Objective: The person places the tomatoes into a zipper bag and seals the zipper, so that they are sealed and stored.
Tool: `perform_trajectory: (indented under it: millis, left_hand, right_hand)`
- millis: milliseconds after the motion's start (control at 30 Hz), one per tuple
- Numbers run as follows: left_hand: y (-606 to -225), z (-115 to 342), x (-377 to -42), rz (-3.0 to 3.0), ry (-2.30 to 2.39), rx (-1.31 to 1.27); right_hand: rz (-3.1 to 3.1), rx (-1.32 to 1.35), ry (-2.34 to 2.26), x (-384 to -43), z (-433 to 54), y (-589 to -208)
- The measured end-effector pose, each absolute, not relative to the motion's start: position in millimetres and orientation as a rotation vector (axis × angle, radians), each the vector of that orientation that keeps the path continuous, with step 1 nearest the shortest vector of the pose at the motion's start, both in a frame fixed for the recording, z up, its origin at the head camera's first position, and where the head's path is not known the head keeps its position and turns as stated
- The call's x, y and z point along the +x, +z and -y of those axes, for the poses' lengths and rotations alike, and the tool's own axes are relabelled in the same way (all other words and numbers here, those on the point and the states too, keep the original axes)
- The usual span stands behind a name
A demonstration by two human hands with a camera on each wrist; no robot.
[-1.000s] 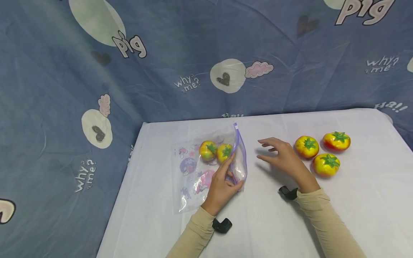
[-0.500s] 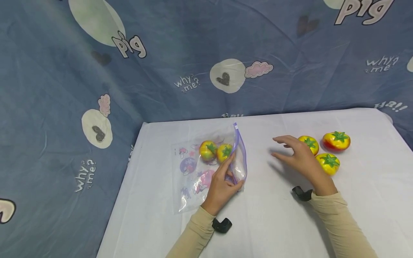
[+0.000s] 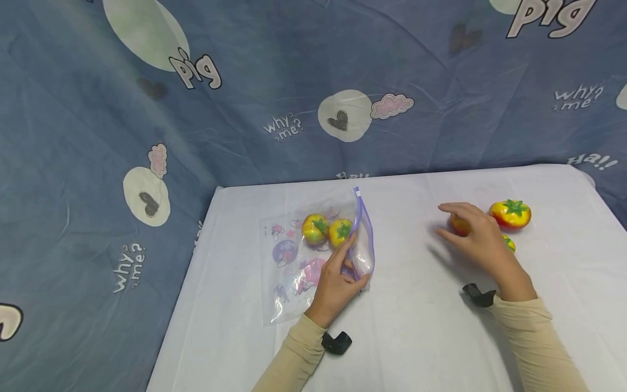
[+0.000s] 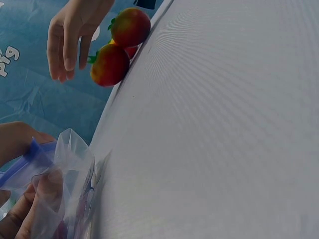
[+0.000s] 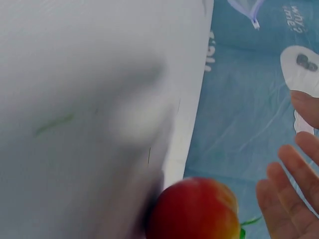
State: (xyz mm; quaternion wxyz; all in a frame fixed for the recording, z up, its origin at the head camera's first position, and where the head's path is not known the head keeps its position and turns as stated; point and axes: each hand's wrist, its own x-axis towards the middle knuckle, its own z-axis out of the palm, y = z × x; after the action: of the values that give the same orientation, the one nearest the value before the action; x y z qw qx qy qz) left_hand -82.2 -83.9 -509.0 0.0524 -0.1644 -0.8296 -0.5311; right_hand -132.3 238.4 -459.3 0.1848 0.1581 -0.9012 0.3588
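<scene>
My left hand (image 3: 335, 286) holds the purple-edged mouth of a clear printed zip-lock bag (image 3: 284, 277), which lies on the table. Inside the bag sit two yellow-orange tomatoes (image 3: 315, 228) with green star-shaped tops. Over at the right, my right hand (image 3: 485, 242) hovers around a tomato (image 3: 459, 224), thumb and fingers spread apart. In the right wrist view its fingers stand apart from the red-yellow tomato (image 5: 194, 211). Two other tomatoes are close by: one redder tomato (image 3: 510, 214) behind, and one tomato (image 3: 510, 243) mostly hidden by the hand.
A white cloth covers the table (image 3: 406, 337). Behind it and to the left hangs a blue printed curtain (image 3: 274, 65). Black wrist mounts (image 3: 337, 343) sit at both sleeves.
My right hand has moved rightward from beside the bag to the nearest loose tomato, now partly covering it and another. My left hand and the bag have stayed in place.
</scene>
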Motion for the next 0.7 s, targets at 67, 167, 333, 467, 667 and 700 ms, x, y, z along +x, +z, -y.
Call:
perform_trajectory:
  millis: [67,167,333,467,667,700]
  left_hand:
    - [-509,84,-82,2.523,-1.614,-0.501]
    - [-509,84,-82,2.519,-1.615,-0.508]
    - [-508,84,-82,2.514,-1.624,-0.510]
    - [-507,83,-82,2.514,-1.623,-0.513]
    - [-507,84,-81,2.534,-1.622,-0.496]
    - [-507,84,-82,2.535,-1.623,-0.496]
  right_hand:
    - [2.517,0.436,1.020,-131,-241,-459]
    - [2.507,0.393,1.043,-129,-246,-457]
    - [2.538,0.275,1.091,-127,-257,-455]
    - [2.646,0.198,1.061,-129,-266,-455]
    - [2.893,0.072,1.048,-132,-278,-457]
    - [2.916,0.059,1.046,-133,-278,-457]
